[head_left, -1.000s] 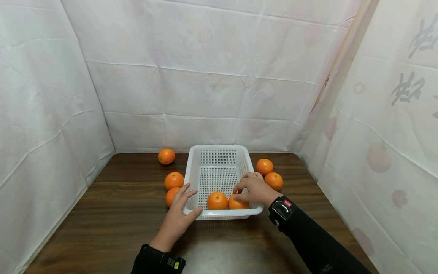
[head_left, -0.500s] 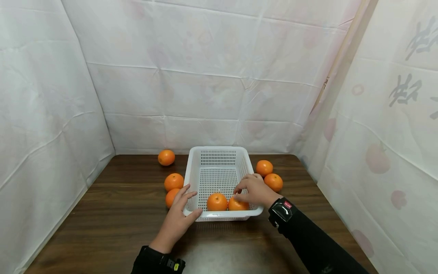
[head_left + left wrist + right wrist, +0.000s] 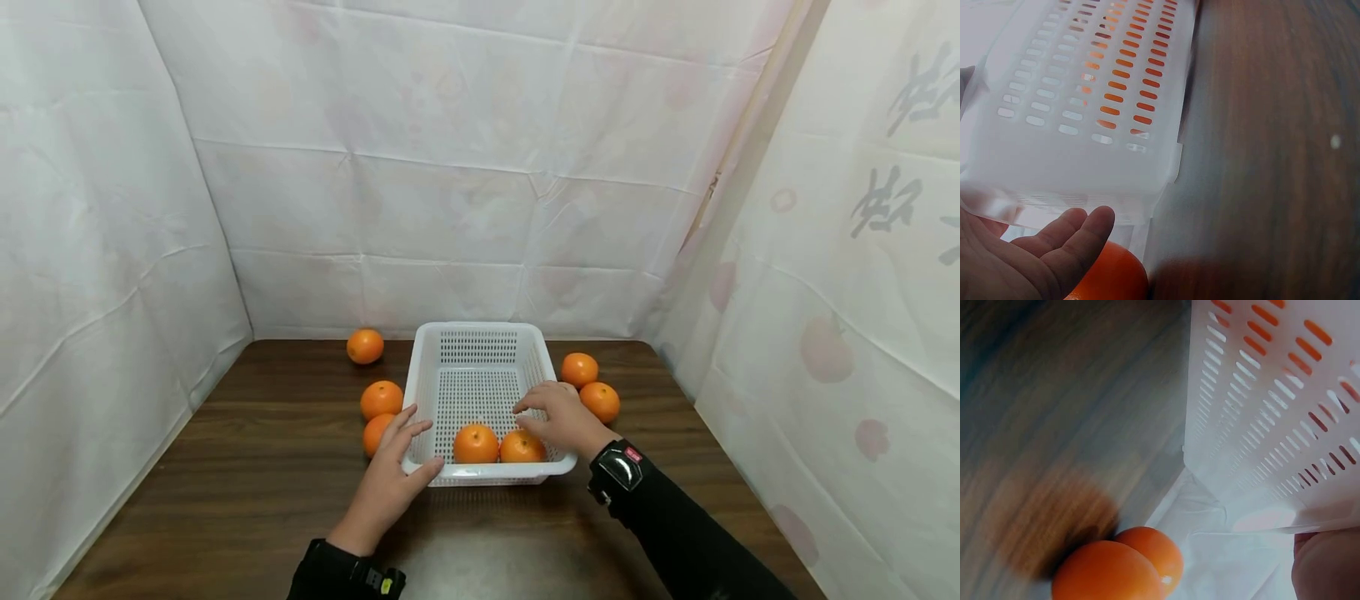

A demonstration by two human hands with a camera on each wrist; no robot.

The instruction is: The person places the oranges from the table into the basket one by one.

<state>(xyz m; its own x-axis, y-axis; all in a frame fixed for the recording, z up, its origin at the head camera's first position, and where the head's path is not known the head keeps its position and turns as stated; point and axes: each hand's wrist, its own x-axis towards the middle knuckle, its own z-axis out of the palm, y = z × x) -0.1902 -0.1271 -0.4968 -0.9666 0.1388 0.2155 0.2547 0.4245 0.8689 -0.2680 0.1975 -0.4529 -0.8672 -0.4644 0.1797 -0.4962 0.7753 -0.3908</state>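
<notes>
A white plastic basket (image 3: 480,325) with slotted walls stands on the table in the head view. Two oranges, a left one (image 3: 476,443) and a right one (image 3: 522,447), lie side by side at its near end. My right hand (image 3: 561,417) hovers over the right wall, fingers loosely bent just above the right orange with a small gap. My left hand (image 3: 390,479) rests at the near left corner, its fingers spread and thumb on the rim; in the left wrist view fingers (image 3: 1079,240) lie outside the wall beneath the rim. The right wrist view hides most of the right hand.
Left of the basket are a far orange (image 3: 365,346), a middle one (image 3: 381,400) and a near one (image 3: 377,435) partly behind the left hand. Two more, one farther (image 3: 580,369) and one nearer (image 3: 599,402), touch on the right. White curtains (image 3: 450,208) enclose the brown table (image 3: 262,467).
My right hand has let go of the right orange in the basket and lifted slightly off it. The left hand and basket have stayed in place.
</notes>
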